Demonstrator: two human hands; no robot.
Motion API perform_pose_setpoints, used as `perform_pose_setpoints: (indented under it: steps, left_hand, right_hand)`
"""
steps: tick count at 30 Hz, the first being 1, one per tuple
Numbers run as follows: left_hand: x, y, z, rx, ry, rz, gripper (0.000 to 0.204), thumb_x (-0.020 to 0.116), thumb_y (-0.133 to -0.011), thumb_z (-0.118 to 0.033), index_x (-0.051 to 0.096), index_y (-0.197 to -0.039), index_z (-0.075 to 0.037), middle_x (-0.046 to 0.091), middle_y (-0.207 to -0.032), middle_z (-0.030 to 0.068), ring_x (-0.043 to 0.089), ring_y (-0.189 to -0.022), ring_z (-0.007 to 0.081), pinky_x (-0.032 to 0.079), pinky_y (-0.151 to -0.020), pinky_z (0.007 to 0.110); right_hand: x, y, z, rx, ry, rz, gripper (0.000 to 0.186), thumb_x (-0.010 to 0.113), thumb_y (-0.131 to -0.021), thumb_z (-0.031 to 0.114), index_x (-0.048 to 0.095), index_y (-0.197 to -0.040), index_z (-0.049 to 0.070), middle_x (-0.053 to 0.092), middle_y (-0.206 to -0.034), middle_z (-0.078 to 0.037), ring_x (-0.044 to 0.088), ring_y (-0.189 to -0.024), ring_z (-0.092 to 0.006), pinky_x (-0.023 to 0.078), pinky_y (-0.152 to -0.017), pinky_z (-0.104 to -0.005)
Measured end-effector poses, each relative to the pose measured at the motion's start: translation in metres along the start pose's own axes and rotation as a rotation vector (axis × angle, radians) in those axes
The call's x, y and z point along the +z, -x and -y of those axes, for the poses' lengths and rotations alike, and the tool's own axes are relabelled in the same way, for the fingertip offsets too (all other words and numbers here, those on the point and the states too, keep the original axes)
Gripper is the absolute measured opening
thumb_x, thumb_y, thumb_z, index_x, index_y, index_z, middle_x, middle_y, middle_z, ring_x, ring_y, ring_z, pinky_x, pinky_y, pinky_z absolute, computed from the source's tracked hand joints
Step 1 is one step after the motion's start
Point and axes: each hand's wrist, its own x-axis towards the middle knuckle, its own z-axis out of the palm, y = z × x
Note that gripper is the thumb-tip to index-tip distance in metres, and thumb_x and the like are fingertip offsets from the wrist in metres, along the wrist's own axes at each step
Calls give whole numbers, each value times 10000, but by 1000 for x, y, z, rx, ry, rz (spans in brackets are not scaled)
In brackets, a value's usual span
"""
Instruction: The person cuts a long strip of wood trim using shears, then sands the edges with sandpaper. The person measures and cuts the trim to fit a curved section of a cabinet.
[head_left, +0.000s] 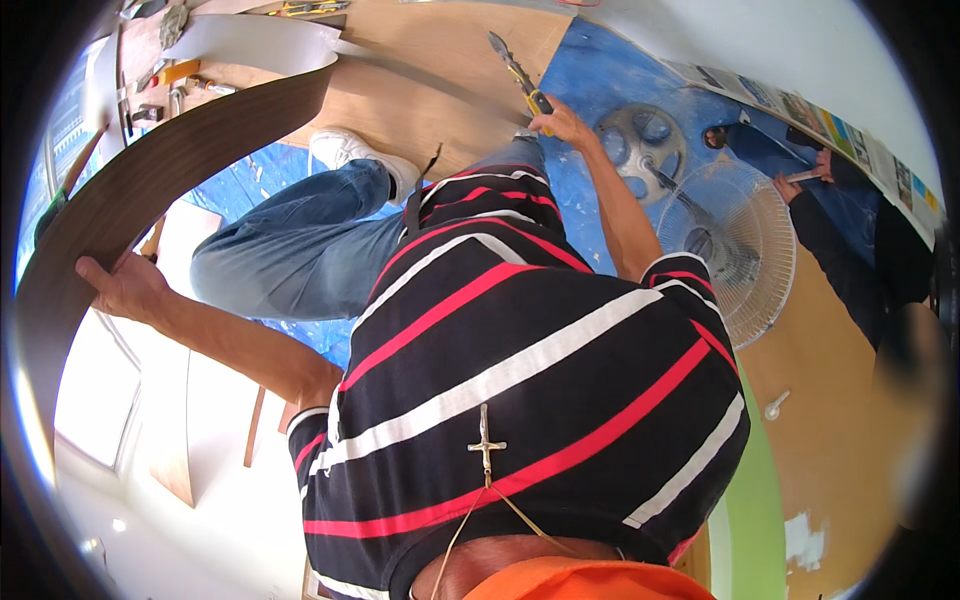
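A dark brown wood-grain strip [200, 145] stood at the person's left, bowing in a long arc from the left rim of the view up toward the plywood surface [400, 125]. The left hand [130, 287] gripped its inner edge, thumb showing and most fingers hidden. Well apart from it, the right hand [562, 122] was closed around the handles of yellow-and-black snips [520, 80], whose blades pointed away from the body and, in the view, lay across the plywood.

A pale curved strip [250, 38] lay beyond the dark one, and loose hand tools [180, 72] were scattered at the upper left, too small to tell apart reliably. A white sneaker [350, 150] was near the plywood's edge.

Blue plastic sheeting [590, 62], speckled with white, covered the floor around the plywood. On the right, a pedestal fan [725, 245] with a wire guard rose from a round metal base [640, 150] on that sheeting. Past the fan, a co-worker in dark clothing [850, 265] held a pale, slim object. Printed paper [800, 112] ran along the foot of a white wall [780, 40]. At the lower right was a tan panel [830, 430] with a white handle [777, 404], beside a light green band [755, 500].
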Motion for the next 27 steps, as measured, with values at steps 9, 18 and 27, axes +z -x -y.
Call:
perform_pose_setpoints:
  steps: [9,18,27]
  left_hand:
    - [-27,38,10,-207,302,-148,617,754,-850,-293,512,-1340,-5,596,-1281,146,539,-1226,325,376,-1103,471]
    - [-89,58,32,-164,377,-523,428,624,-878,-488,631,-976,-71,646,-886,116,618,-895,230,476,-834,421]
    - [-169,60,45,-63,661,-328,560,509,-951,-570,702,-705,-106,570,-601,53,459,-549,172,360,-567,305]
  right_hand:
    - [10,0,-9,69,-106,206,369,672,-762,217,562,-1060,29,635,-768,-66,641,-714,-166,501,-658,-308]
    - [8,7,74,-14,-11,333,388,645,-787,212,538,-1103,12,637,-856,-85,666,-766,-203,530,-731,-343]
    - [24,-7,103,12,166,481,419,643,-792,225,598,-1106,-49,685,-940,-142,688,-798,-222,543,-738,-347]
